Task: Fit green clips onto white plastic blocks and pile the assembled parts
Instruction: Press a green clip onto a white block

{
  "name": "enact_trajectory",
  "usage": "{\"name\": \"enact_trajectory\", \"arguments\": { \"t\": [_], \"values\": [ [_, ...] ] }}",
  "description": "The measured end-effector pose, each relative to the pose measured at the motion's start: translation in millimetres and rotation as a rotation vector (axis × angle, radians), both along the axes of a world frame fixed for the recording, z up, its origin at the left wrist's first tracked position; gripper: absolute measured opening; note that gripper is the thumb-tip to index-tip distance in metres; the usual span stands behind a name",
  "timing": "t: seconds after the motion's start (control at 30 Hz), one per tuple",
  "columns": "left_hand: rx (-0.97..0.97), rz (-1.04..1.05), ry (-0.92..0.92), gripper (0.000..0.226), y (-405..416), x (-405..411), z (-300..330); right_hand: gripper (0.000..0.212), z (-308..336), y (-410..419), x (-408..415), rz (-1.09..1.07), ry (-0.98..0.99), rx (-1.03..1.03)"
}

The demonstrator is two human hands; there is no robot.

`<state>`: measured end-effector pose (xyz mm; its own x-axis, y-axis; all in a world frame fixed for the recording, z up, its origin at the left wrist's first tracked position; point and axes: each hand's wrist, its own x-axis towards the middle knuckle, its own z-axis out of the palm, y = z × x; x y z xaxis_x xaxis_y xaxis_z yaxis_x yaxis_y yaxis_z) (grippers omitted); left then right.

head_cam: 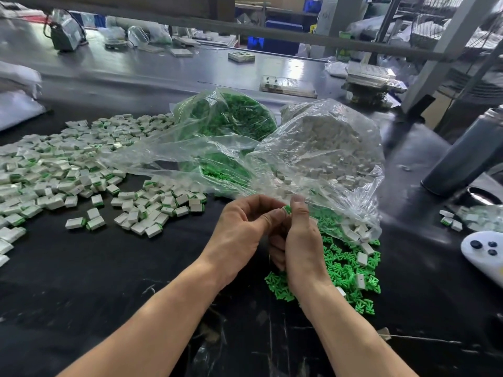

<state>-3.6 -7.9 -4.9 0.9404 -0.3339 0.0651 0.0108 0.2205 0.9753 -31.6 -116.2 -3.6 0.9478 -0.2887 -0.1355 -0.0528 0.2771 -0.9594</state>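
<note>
Fingers (272, 213) of both hands pinch one green-clipped block (287, 209), centre frame.
Loose clips (345, 270) lie lower right, within reach.

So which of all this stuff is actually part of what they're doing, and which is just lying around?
Part of the job:
- left hand and right hand, pinching one small part
- loose green clips
- bag of white blocks
- bag of green clips
- pile of assembled parts

Just lying about:
- white game controller
- dark flask

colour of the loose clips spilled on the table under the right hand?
Bright green loose clips, on the black table; seen in the head view.
</note>
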Motion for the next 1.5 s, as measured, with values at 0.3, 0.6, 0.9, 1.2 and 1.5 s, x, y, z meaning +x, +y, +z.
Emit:
{"name": "enact_trajectory", "arguments": {
  "t": [0.3,0.6,0.9,1.2,1.5],
  "values": [
    [0.014,0.012,-0.028,0.011,5,2,1,0.068,1,-5,-2,0.119,-0.022,-0.154],
    [0.015,0.021,-0.047,0.008,1,2,0,0.056,3,-4,-2,0.115,0.008,-0.092],
    [0.009,-0.009,-0.043,0.008,-1,1,-1,0.070,11,2,-1,0.048,0.006,-0.044],
    [0.044,-0.006,-0.047,0.007,-3,1,-2,0.056,8,2,1,-0.026,0.032,0.032],
    [0.044,0.008,-0.063,0.004,-5,-3,-1,0.053,4,2,3,-0.086,0.057,0.016]
  ]
}}
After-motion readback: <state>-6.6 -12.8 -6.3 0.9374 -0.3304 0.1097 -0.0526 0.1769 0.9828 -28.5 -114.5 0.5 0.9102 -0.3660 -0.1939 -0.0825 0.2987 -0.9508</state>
